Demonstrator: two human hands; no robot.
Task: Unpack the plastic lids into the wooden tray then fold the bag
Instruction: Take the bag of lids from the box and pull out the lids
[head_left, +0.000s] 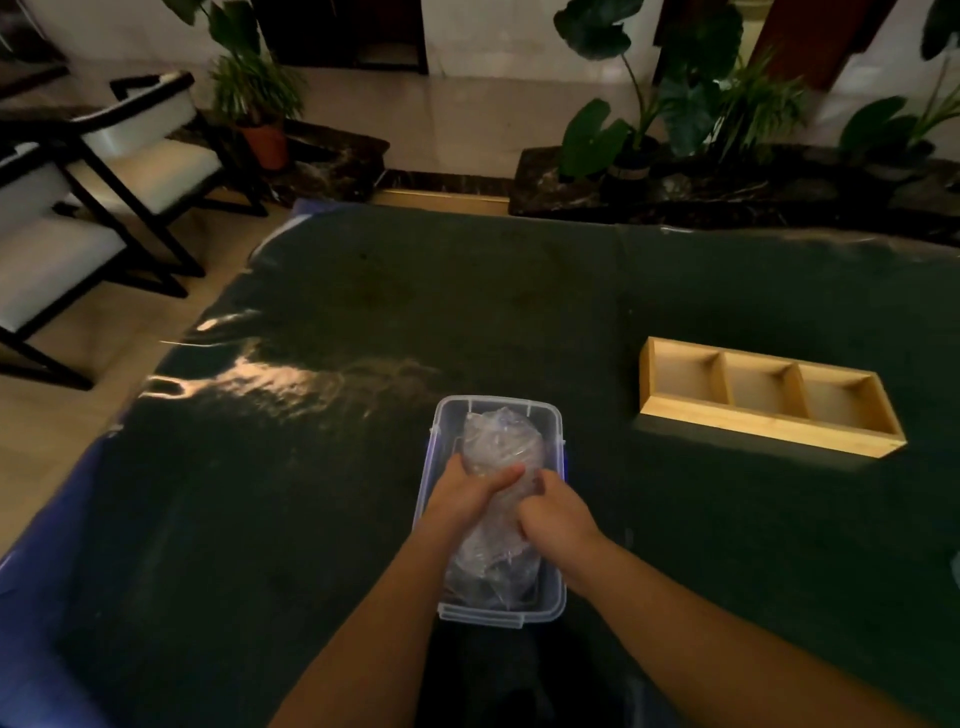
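Both hands, left hand (470, 496) and right hand (553, 512), gripping clear bag (498, 441) inside plastic bin (551, 597), lower centre. Wooden tray (769, 434) right of frame, compartments empty.

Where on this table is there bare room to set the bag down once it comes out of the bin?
Bare dark cloth lies left of the clear bin, beyond it toward the table's far edge, and between it and the wooden tray. The tray's three compartments are empty. It is crowded only inside the bin, where both hands, left and right, grip the bag.
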